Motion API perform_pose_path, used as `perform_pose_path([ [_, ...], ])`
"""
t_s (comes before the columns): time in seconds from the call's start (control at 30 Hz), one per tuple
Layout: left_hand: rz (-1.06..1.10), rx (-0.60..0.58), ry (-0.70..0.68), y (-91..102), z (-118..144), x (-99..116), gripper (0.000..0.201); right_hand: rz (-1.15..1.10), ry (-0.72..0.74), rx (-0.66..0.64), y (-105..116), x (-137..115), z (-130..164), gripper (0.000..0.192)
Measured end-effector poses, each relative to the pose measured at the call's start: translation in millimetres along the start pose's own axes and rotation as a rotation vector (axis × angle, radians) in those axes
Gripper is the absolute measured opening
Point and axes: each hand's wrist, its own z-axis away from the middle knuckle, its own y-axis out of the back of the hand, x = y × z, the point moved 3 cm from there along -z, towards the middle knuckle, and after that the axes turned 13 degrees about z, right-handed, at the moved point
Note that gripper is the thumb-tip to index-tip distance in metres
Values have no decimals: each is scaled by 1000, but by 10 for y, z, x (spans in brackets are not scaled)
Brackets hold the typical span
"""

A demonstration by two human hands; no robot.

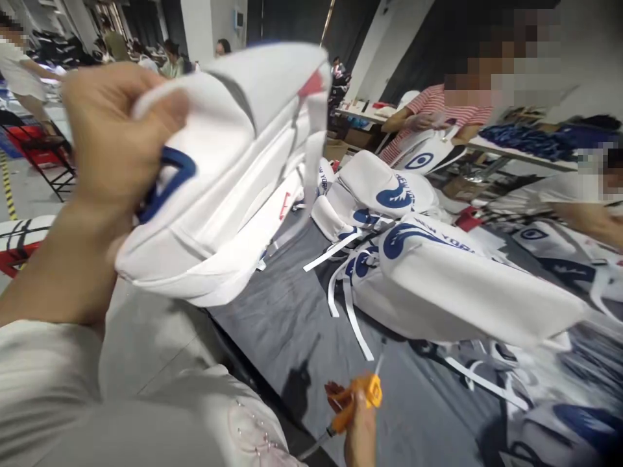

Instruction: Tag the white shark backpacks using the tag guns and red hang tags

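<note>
Fingers of the left hand [114, 139] curl tight over the top edge of a white backpack [228, 175], pinching smooth padded fabric and lifting it clear of the grey table [287, 318]. A dark blue loop [168, 181] shows just under those fingers. Flat white straps trail from the pack's lower edge.

Low in view, the right hand [360, 431] closes around orange-handled snips [355, 399]; its fingers are mostly cut off by the frame edge, and the blade end is hard to make out.

Beyond both hands, a heap of white bags with blue printing [428, 272] crowds the table's far side, leaving a bare grey strip between them and the near edge. Another person in a striped shirt [438, 107] works behind, well apart; motion blur smears the right side.
</note>
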Motion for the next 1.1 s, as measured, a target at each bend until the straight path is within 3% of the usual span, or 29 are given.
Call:
perform_pose_path([
  [0.07,69,31,145,167,161,-54,60,-57,25,-59,-6,-124,28,82],
  [0.13,140,-53,345,47,452,-371,70,-72,70,-45,118,-225,98,79],
  [0.2,171,-218,546,-351,852,-803,76,-78,95,31,344,-251,197,75],
  [0.27,134,-389,713,-881,1331,-1196,74,-88,67,108,607,-187,321,70],
  [0.33,109,-522,786,-1359,1826,-1447,67,-86,8,148,851,-72,469,69],
  [0.4,92,-625,810,-1648,2301,-1557,61,-47,-37,156,1048,28,631,72],
  [0.47,97,-706,803,-1717,2758,-1550,56,38,-45,143,1176,64,772,75],
  [0.53,96,-806,728,-1631,3221,-1434,70,148,-26,118,1205,31,857,76],
  [0.63,-24,-999,483,-1422,3902,-1144,100,280,14,2,1004,-79,843,80],
  [0.7,-55,-1032,434,-1319,4237,-1013,99,348,35,-126,741,-154,755,83],
  [0.8,147,-862,692,-1264,4379,-1034,75,481,80,-309,341,-276,543,87],
  [0.93,335,-685,934,-1411,4015,-1232,44,668,141,-395,101,-571,175,85],
  [1.03,542,-645,1032,-1644,3654,-1345,57,733,171,-320,73,-924,-63,85],
  [1.1,808,-647,1184,-1787,3522,-1414,69,784,207,-399,-9,-1165,-141,79],
])
